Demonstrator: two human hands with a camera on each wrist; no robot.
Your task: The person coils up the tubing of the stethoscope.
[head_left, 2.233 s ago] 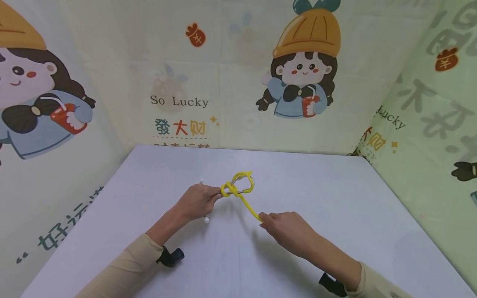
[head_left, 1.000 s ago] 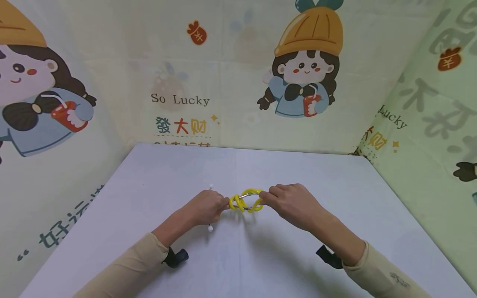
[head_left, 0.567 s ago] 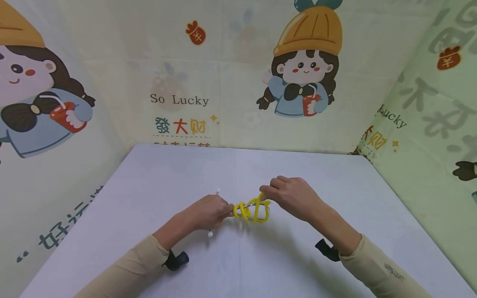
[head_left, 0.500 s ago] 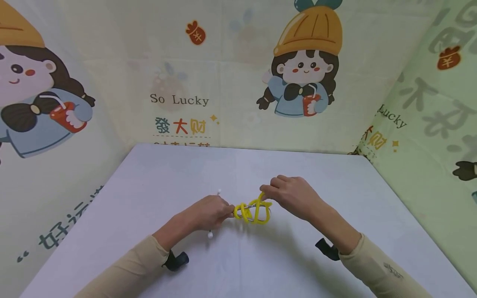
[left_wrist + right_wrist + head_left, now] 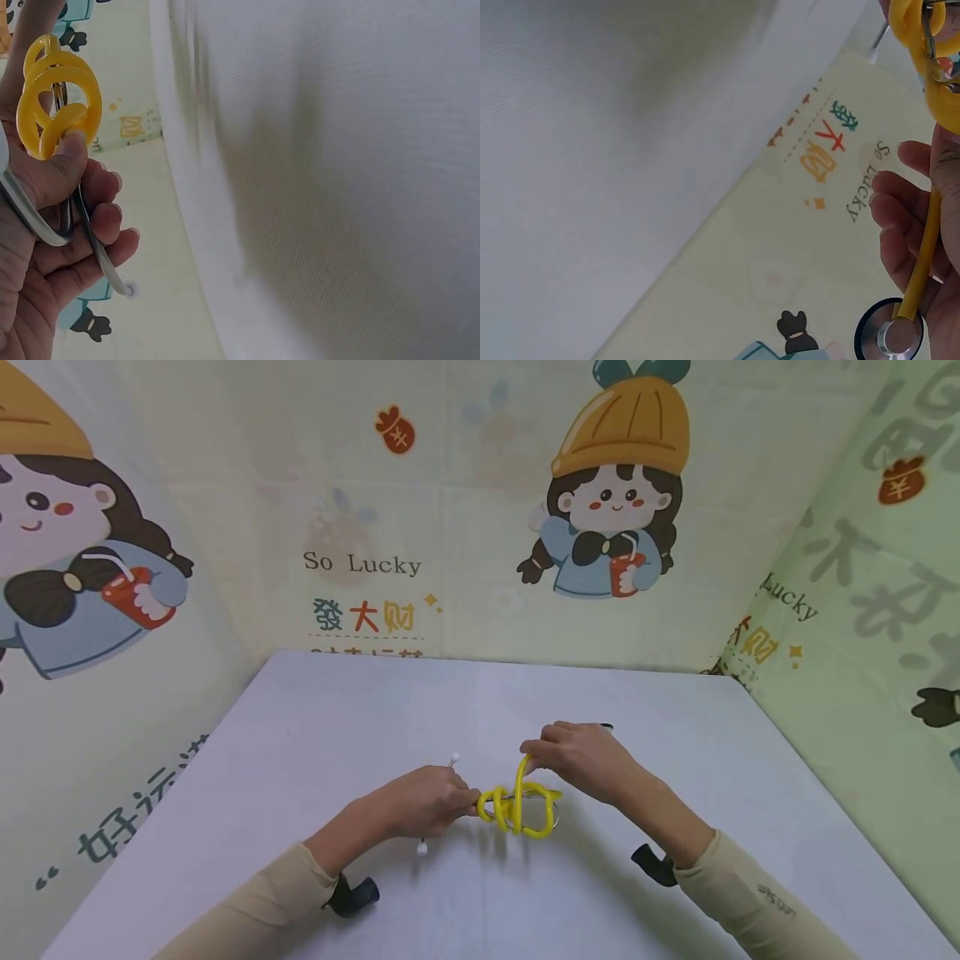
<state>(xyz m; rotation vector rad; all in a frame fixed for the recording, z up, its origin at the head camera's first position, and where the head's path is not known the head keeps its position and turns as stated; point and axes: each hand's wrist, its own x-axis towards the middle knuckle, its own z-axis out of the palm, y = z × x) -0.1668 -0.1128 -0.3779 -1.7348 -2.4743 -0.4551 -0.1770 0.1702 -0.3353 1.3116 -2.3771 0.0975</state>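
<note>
Between my hands hangs a stethoscope with its yellow tubing (image 5: 519, 793) wound in loops about its metal ear tubes. My left hand (image 5: 423, 800) grips the ear tubes at the left of the coil; white ear tips (image 5: 422, 849) stick out on both sides of it. In the left wrist view, my thumb presses against a yellow loop (image 5: 91, 86) above the bent metal tubes (image 5: 101, 259). My right hand (image 5: 585, 758) pinches the free run of tubing, which rises from the coil. The round chest piece (image 5: 895, 336) hangs at the tubing's end by my right palm.
A white table (image 5: 360, 702) lies under both hands. Printed cloth walls (image 5: 465, 527) enclose its back and sides. Black camera mounts (image 5: 352, 897) sit below both wrists.
My right hand has brought the tubing from the near side up across the coil, adding a turn. Lately the coil and left hand have shifted right and nearer; the right hand pulls the strand upright.
</note>
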